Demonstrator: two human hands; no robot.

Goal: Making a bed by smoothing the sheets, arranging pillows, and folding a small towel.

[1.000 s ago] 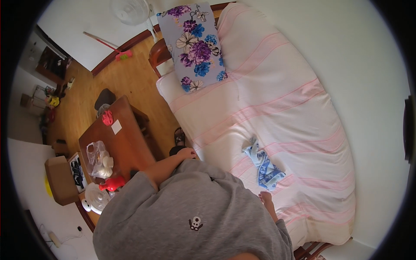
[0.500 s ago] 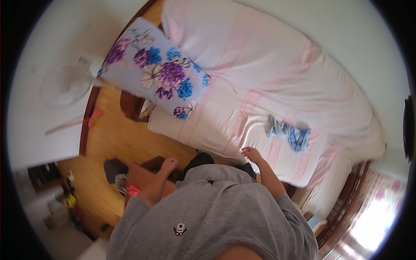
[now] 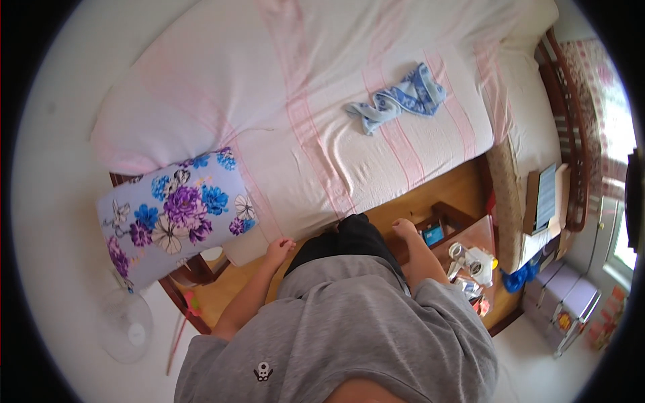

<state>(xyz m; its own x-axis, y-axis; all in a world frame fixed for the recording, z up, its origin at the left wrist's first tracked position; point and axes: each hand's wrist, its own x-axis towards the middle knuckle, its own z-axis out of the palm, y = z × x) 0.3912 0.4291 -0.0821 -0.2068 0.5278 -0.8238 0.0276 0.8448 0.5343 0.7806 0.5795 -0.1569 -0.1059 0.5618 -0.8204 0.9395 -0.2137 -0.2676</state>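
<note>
Floral cushion (image 3: 181, 211), long axis slanting rightward and away

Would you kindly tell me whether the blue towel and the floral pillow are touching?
Apart: the head view shows striped cover lying between the blue towel and the floral pillow.

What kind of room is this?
It looks like a living room in someone's home. You can tell from the long sofa under a pink-striped cover, the flowery cushion at one end, and the wooden table nearby.
</note>
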